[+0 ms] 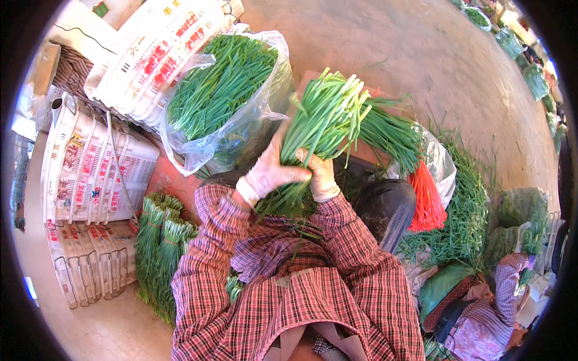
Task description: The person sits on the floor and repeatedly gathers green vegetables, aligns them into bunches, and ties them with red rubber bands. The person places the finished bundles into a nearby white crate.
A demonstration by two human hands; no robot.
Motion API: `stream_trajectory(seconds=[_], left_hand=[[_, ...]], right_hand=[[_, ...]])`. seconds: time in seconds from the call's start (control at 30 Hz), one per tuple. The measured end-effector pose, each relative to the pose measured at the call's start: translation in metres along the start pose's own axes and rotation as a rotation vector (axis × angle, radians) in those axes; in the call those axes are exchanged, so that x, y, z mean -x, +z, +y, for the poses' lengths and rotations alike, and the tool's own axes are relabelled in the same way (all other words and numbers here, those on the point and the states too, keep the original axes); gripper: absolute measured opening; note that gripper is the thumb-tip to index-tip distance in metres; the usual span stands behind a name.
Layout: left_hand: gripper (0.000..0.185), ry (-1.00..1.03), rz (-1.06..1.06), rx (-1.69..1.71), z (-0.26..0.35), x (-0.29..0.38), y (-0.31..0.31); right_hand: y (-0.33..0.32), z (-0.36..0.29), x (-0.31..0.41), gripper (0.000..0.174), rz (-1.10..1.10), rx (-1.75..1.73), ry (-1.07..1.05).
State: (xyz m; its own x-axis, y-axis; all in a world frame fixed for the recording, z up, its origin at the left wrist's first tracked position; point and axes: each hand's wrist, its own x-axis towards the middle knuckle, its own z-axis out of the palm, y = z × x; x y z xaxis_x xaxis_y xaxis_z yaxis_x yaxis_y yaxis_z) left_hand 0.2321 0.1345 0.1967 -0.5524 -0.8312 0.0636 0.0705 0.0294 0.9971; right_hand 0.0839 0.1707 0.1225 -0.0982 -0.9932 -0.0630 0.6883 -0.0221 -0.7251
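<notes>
A thick bunch of long green stalks (323,122), perhaps garlic or Chinese chives, is upright between both hands, its pale cut ends at the top. My left hand (266,173), in a thin whitish glove, presses around its left side with the thumb across the front. My right hand (319,175), gloved too, closes on its lower right side. Loose leaves hang below over the lap. Just to the right, more green stalks (390,131) lie on a low board, beside a hank of red ties (426,198). A clear plastic bag (271,99) full of greens stands at upper left.
White plastic crates (99,167) are stacked at left. Tied bundles of greens (165,243) stand beside the left arm. Loose green leaves (465,212) are heaped on the floor at right. A co-worker in a checked sleeve (508,280) sits at lower right.
</notes>
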Motion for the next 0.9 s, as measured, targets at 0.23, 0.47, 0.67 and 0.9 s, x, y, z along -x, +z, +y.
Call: stream_trajectory(seconds=[0.23, 0.47, 0.67, 0.9], left_hand=[[0.108, -0.215, 0.148, 0.381, -0.003, 0.050, 0.006], [0.121, -0.138, 0.115, 0.192, -0.016, 0.063, 0.012], [0.126, -0.156, 0.118, 0.388, -0.043, 0.097, 0.022], [0.111, -0.164, 0.075, 0.293, -0.004, 0.088, 0.018]], right_hand=[[0.024, -0.012, 0.022, 0.059, -0.074, 0.099, -0.084], [0.031, -0.003, 0.032, 0.056, -0.089, 0.001, -0.064], [0.033, -0.003, 0.041, 0.056, 0.051, -0.070, -0.104], [0.030, -0.014, 0.045, 0.056, -0.250, 0.128, 0.004]])
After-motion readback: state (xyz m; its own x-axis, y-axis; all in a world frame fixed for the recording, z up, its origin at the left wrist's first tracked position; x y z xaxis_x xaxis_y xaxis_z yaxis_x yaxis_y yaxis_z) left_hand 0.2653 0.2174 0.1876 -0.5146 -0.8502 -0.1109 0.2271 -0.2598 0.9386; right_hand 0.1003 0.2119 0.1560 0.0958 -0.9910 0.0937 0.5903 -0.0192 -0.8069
